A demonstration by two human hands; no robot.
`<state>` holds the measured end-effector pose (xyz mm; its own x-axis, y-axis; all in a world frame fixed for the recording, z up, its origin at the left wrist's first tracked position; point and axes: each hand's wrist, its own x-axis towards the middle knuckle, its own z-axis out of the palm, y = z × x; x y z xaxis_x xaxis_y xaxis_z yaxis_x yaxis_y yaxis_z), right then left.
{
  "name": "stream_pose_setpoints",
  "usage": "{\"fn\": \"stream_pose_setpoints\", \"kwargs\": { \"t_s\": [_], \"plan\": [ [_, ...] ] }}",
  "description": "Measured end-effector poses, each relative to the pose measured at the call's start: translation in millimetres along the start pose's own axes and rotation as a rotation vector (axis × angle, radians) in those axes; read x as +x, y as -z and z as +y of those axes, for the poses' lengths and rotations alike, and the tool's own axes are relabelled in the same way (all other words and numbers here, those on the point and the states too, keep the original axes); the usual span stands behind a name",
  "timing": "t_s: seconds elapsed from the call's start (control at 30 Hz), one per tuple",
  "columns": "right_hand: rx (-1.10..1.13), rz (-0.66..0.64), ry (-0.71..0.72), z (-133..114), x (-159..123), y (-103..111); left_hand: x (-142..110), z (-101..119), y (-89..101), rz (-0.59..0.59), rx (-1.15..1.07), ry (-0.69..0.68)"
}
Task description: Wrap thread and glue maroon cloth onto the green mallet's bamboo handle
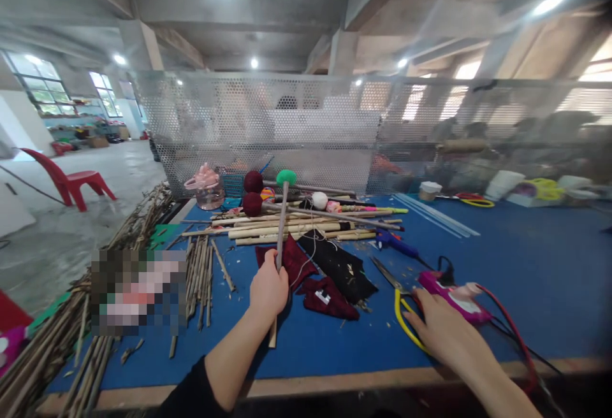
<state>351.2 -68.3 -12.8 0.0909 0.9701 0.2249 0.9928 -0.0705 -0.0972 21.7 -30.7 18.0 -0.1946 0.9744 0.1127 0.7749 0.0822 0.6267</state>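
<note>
My left hand point(269, 287) is closed round a thin wooden stick point(282, 220), held tilted slightly with a bright green ball-shaped head point(285, 178) on its upper end. My right hand point(442, 325) is on the yellow-handled scissors point(398, 313), its fingers bent over one handle loop and partly hiding it. The scissors' blades point away to the left. Between the hands lie dark red cloth pieces point(329, 298) and a black cloth piece point(339, 265), with a pale string running across them.
Sticks point(268, 232) and ball-headed sticks lie at the back. Twigs point(198, 271) cover the left side. A blue glue gun point(396, 243) and magenta power strip point(454, 297) lie right. A perforated metal screen point(262, 125) stands behind; a pink-lidded jug point(209, 190) is before it.
</note>
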Motion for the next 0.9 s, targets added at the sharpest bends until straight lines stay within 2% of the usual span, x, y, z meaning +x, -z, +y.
{"fn": "stream_pose_setpoints", "kwargs": {
  "t_s": [0.1,0.23,0.37,0.43,0.53,0.67,0.73,0.8,0.9],
  "plan": [
    [0.076,-0.028,-0.023,5.2,5.3,-1.0,1.4,-2.4,0.0,0.008,-0.064,-0.016],
    [0.215,-0.058,-0.114,2.0,1.3,12.2,3.2,-4.9,1.6,0.022,-0.085,0.0],
    [0.292,0.065,-0.319,-14.2,-6.2,28.0,1.6,-8.0,4.1,0.028,-0.066,-0.028],
    [0.394,0.092,-0.273,-26.0,-3.1,31.0,0.1,-9.8,4.7,0.034,-0.057,-0.036],
    [0.471,0.039,-0.11,-51.4,11.4,29.8,-0.6,-12.3,3.9,0.05,-0.052,-0.022],
    [0.321,-0.064,-0.036,-92.1,37.7,22.8,1.3,-13.8,2.1,0.049,-0.045,-0.008],
    [0.26,-0.084,0.047,-105.6,51.4,20.9,1.9,-13.9,2.1,0.052,-0.052,-0.011],
    [0.252,-0.044,0.105,-110.7,66.6,25.1,2.0,-13.8,2.5,0.052,-0.063,-0.019],
    [0.313,0.103,0.066,-104.1,91.7,47.0,1.8,-14.1,2.6,0.05,-0.071,-0.028]
  ]
}}
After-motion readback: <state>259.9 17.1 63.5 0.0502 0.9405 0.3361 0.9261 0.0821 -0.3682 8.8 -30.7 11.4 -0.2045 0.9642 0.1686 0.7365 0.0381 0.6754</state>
